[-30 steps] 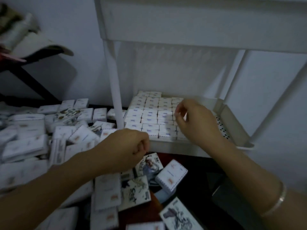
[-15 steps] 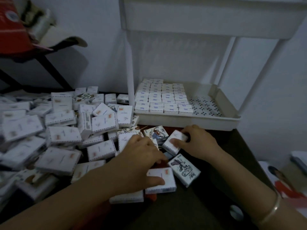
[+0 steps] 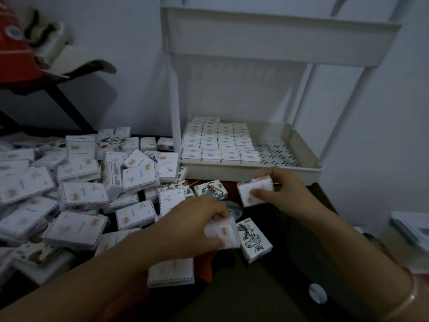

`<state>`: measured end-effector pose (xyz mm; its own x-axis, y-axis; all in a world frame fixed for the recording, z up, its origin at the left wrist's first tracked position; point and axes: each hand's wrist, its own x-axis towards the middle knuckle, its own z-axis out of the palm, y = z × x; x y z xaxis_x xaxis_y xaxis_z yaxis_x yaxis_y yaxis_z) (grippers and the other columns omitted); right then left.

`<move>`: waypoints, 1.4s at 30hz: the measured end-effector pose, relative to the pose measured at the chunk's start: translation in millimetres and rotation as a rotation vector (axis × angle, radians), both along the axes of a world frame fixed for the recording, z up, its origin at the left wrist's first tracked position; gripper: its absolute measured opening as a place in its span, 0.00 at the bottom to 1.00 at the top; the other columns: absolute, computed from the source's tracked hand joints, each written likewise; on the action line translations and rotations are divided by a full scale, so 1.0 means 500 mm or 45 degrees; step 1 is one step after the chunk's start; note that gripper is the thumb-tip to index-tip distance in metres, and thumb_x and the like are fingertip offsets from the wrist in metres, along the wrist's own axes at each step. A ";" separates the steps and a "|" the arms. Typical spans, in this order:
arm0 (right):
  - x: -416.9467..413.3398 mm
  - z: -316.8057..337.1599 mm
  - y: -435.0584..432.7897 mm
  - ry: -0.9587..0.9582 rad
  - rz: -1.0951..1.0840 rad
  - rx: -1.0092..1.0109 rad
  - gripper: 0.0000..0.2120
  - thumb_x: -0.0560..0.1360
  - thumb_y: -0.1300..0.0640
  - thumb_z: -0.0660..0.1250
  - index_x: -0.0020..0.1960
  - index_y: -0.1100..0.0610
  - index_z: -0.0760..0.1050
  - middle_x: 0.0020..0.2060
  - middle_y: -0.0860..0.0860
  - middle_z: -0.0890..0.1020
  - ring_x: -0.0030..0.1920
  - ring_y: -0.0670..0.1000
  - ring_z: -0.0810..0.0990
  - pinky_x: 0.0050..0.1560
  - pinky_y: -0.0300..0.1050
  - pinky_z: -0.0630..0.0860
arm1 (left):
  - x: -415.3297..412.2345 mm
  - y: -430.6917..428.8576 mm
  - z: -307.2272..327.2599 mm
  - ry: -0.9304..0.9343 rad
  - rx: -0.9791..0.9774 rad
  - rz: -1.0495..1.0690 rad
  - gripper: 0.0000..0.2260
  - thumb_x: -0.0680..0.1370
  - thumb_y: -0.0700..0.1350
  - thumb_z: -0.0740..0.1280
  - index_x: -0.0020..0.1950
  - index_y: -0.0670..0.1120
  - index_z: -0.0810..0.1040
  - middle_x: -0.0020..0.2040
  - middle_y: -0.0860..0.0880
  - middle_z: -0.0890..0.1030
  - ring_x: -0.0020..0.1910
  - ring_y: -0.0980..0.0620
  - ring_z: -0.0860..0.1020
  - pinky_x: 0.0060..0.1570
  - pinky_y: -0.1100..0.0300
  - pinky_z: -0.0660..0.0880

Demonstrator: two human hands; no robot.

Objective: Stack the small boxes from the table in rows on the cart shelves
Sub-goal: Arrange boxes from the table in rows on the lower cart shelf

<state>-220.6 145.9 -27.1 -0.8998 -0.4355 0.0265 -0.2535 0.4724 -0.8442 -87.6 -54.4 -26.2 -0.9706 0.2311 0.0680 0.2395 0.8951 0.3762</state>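
A heap of small white boxes covers the dark table on the left. Rows of the same boxes fill the left part of the white cart's lower shelf; its perforated right part is bare. My left hand grips one white box just above the table, beside a box with a drawing. My right hand holds another white box, lifted in front of the shelf's front rim.
The cart's upper shelf hangs over the lower one, with a white post at its left front corner. A dark stand with red and pale things is at the back left. Papers lie at the right.
Both hands came down from the shelf to the table, each took hold of a white box, and the right hand has raised its box toward the shelf.
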 end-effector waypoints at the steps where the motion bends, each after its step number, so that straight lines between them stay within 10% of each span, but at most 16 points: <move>1: -0.004 0.004 0.004 -0.053 -0.007 -0.076 0.13 0.70 0.56 0.75 0.52 0.50 0.77 0.46 0.45 0.83 0.44 0.42 0.83 0.43 0.38 0.81 | -0.009 -0.005 0.008 0.009 0.066 0.041 0.16 0.72 0.55 0.72 0.58 0.58 0.72 0.51 0.61 0.72 0.49 0.63 0.70 0.47 0.69 0.69; 12: -0.125 0.062 0.003 -0.084 -0.050 -0.366 0.13 0.70 0.55 0.75 0.52 0.56 0.78 0.40 0.48 0.86 0.38 0.44 0.84 0.34 0.35 0.78 | -0.224 -0.055 0.135 0.233 0.383 0.323 0.17 0.70 0.46 0.72 0.56 0.57 0.73 0.48 0.58 0.78 0.45 0.62 0.76 0.41 0.68 0.74; 17: -0.263 0.090 -0.040 0.151 -0.139 -0.294 0.14 0.69 0.39 0.68 0.54 0.33 0.75 0.46 0.45 0.85 0.43 0.47 0.85 0.47 0.54 0.82 | -0.415 -0.075 0.164 0.317 0.451 0.440 0.15 0.72 0.41 0.70 0.57 0.53 0.75 0.52 0.51 0.78 0.49 0.51 0.78 0.44 0.60 0.77; 25: -0.473 0.077 -0.160 0.368 -0.277 -0.118 0.10 0.72 0.53 0.71 0.46 0.46 0.69 0.40 0.42 0.77 0.40 0.43 0.76 0.33 0.34 0.68 | -0.642 -0.139 0.143 0.338 0.641 0.513 0.14 0.74 0.38 0.70 0.58 0.47 0.79 0.58 0.47 0.79 0.56 0.49 0.78 0.50 0.64 0.72; 33: -0.561 0.053 -0.203 0.537 -0.070 0.099 0.19 0.75 0.62 0.67 0.64 0.52 0.69 0.49 0.50 0.79 0.49 0.53 0.80 0.52 0.52 0.78 | -0.700 -0.156 0.080 0.238 0.293 0.440 0.15 0.72 0.41 0.71 0.58 0.49 0.78 0.58 0.49 0.79 0.56 0.50 0.77 0.54 0.59 0.74; 42: -0.575 0.018 -0.184 0.497 0.172 0.241 0.18 0.76 0.63 0.65 0.58 0.43 0.70 0.51 0.44 0.77 0.48 0.49 0.78 0.49 0.41 0.73 | -0.702 -0.148 0.082 0.169 -0.228 0.342 0.20 0.74 0.43 0.69 0.66 0.51 0.72 0.62 0.48 0.76 0.57 0.48 0.75 0.48 0.60 0.68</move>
<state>-508.3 53.7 -18.3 -0.7729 -0.5784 0.2610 -0.6058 0.5501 -0.5748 -438.6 -128.6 14.6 -0.9837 -0.0118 0.1795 0.0227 0.9818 0.1886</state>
